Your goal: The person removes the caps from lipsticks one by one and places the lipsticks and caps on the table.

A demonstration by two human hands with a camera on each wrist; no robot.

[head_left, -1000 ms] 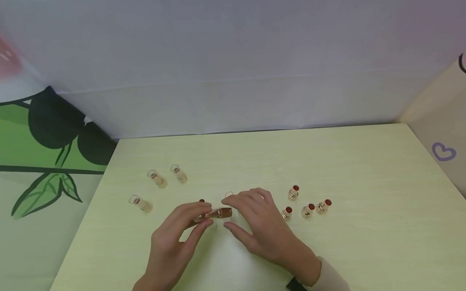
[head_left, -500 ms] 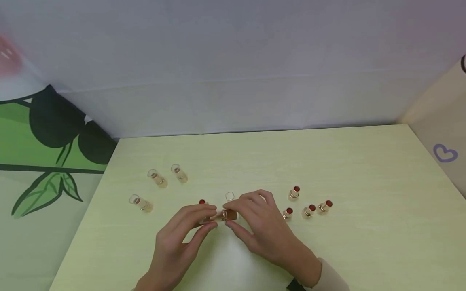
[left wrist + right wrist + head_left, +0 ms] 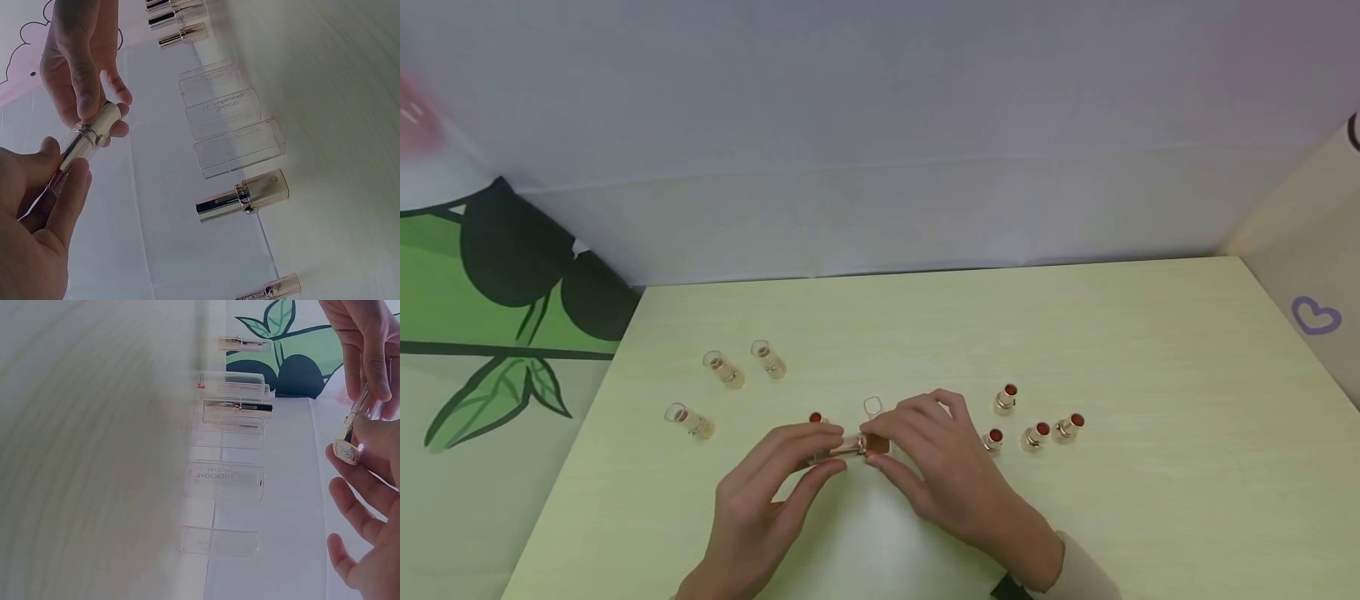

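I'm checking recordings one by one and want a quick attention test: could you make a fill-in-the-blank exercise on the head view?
1. On the right side of the table, ____ red-topped lipsticks stand together.
2. On its left side, ____ clear-capped lipsticks stand beyond the left hand.
3. Between the left hand and the right hand is the held lipstick, its base pinched by the ____ hand.
4. The heart outline at far right is coloured ____.

Missing words: four; three; right; purple.

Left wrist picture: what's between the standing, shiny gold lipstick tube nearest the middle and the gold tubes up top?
At least three clear, box-shaped plastic covers line up between that gold tube and the upper gold tubes, in the left wrist view.
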